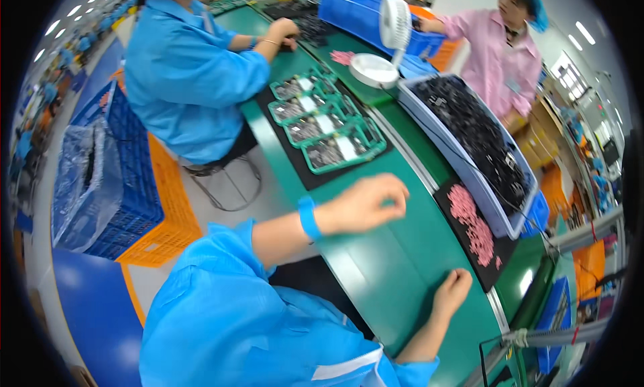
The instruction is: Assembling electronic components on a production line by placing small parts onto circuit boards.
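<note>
My left hand (367, 203), with a blue band (309, 218) round its wrist, hovers over the green tabletop (389, 269), near the closest of several green trays (377, 150). Its fingers are curled, thumb and forefinger forming a loop; it is slightly blurred. Lower right, my right hand (453, 293) is closed above the table's far part, beside a black mat (493, 276) with a heap of small pink pieces (471, 224). Whatever either hand may hold is hidden or too small to name. Small silvery parts (325, 153) and white slips fill the trays.
A long grey-blue bin (463, 155) of black parts stands beyond the pink pieces. Behind it are a white fan (396, 24) and a co-worker in pink (493, 51). Another in blue (194, 78) sits at left. Blue and orange crates (161, 232) stand on the floor.
</note>
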Demonstrator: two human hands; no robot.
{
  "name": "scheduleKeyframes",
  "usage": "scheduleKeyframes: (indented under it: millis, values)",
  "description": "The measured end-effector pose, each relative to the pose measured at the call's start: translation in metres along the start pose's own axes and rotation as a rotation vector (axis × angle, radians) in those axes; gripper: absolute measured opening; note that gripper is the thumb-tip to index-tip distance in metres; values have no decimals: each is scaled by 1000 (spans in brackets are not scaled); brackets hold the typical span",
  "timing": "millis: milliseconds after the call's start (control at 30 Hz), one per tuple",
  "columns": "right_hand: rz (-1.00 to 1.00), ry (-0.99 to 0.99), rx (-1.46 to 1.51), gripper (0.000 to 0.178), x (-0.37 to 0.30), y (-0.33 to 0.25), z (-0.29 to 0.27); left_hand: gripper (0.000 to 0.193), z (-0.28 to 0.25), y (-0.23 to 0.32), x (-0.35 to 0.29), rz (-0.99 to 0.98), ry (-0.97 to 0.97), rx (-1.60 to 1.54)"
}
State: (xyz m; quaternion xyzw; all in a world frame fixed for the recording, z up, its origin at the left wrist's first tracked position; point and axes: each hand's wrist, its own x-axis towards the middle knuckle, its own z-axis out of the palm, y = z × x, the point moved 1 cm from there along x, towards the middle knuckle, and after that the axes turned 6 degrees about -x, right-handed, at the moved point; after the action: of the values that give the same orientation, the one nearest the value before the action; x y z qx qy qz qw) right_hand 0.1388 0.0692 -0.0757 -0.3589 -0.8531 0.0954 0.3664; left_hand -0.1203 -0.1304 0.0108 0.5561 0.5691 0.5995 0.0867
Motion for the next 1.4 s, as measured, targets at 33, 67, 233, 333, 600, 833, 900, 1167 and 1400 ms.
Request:
scheduleKeyframes:
  millis: [33, 67, 233, 333, 600, 833, 900, 1167, 1400]
  values:
    - [-18, -18, -22, 6, -1, 6, -3, 9, -31, -20, 8, -5, 80, 67]
    - [-19, -35, -24, 5, -3, 10, -7, 11, -61, -43, 17, -51, 202, 65]
    - [30, -98, 25, 4, -6, -9, -12, 14, -227, -132, 49, -238, 521, 500]
    - [19, -129, 25, 4, -5, -20, -6, 13, -280, -173, 53, -341, 456, 707]
    - [33, -185, -21, 2, -4, -37, -4, 16, -318, -228, 49, -696, 269, 340]
    - [-8, -218, 120, 3, -1, -60, 3, 15, -281, -216, 43, -668, 243, 199]
    - [17, -276, 208, 3, -2, -74, 4, 15, -248, -199, 43, -678, 198, 225]
    - [291, -427, 582, 10, -8, -91, 16, 15, -163, -107, -34, -723, 104, -54]
    - [355, -229, 455, 16, -17, -11, -28, 13, -109, -12, -134, -997, 47, -368]
